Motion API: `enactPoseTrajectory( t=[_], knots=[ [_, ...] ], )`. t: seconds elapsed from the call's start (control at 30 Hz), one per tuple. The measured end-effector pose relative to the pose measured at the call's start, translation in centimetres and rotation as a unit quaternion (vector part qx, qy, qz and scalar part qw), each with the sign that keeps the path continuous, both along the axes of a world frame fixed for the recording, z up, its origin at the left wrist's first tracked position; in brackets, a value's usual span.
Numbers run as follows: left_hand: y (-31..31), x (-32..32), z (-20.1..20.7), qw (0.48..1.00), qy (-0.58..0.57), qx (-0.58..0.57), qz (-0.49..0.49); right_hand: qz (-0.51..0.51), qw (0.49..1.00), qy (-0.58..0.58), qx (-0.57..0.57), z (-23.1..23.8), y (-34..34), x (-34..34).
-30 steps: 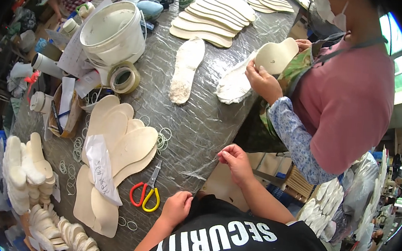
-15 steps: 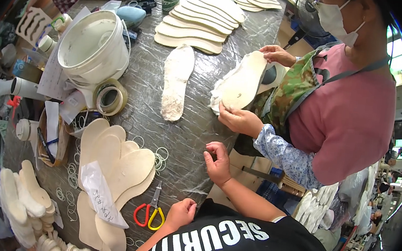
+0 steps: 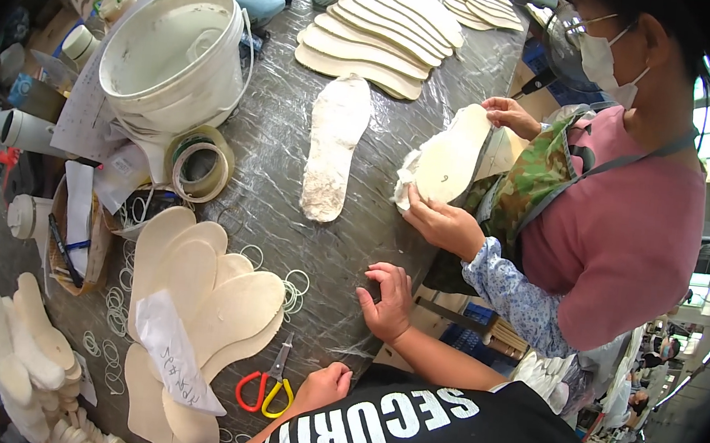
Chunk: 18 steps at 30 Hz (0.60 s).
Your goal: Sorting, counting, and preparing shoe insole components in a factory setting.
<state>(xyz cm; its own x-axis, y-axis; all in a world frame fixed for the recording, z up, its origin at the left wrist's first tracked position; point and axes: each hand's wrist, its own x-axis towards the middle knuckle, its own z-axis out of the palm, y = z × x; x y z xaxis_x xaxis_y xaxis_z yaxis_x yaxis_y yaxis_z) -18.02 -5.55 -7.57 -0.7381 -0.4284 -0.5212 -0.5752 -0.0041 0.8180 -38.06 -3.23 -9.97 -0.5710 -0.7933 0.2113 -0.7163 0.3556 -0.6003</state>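
Observation:
My left hand rests on the table's near side with its fingers curled in and nothing seen in them. Just to its left lie scissors with one red and one yellow handle. My right hand lies at the table edge, fingers bent, thumb apart, holding nothing. Left of the scissors is a fan of beige insoles with a white handwritten slip on top. A white, fluffy insole-shaped piece lies alone mid-table. Across from me, a co-worker's hands hold a beige insole with white fluffy material under it.
A white bucket and tape rolls stand on the left. Stacked insoles lie at the back. Loose rubber bands surround the fan. A basket holds a pen and paper. More insoles are piled at lower left.
The whole view has shifted a little, so the tabletop things sit differently in it. Both my hands stay about where they were. The co-worker keeps hold of the insole.

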Motion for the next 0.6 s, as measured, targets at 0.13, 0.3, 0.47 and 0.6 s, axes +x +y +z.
enactPoseTrajectory(
  t=[0.13, 0.3, 0.47, 0.6],
  knots=[
    [-0.19, 0.0, -0.25, 0.999, -0.011, 0.03, -0.016, 0.004, 1.0, 0.009, 0.022, 0.42, -0.04, -0.07],
    [-0.41, 0.24, -0.47, 0.997, -0.036, 0.058, -0.035, 0.012, 0.999, 0.012, 0.043, 0.42, -0.29, 0.01],
    [-0.52, 0.27, -0.67, 0.997, -0.027, 0.064, -0.042, 0.013, 0.999, 0.008, 0.049, 0.47, -0.3, -0.07],
    [-0.56, 0.32, -0.79, 0.997, -0.018, 0.068, -0.042, 0.014, 0.998, 0.004, 0.056, 0.48, -0.3, -0.08]
  ],
)
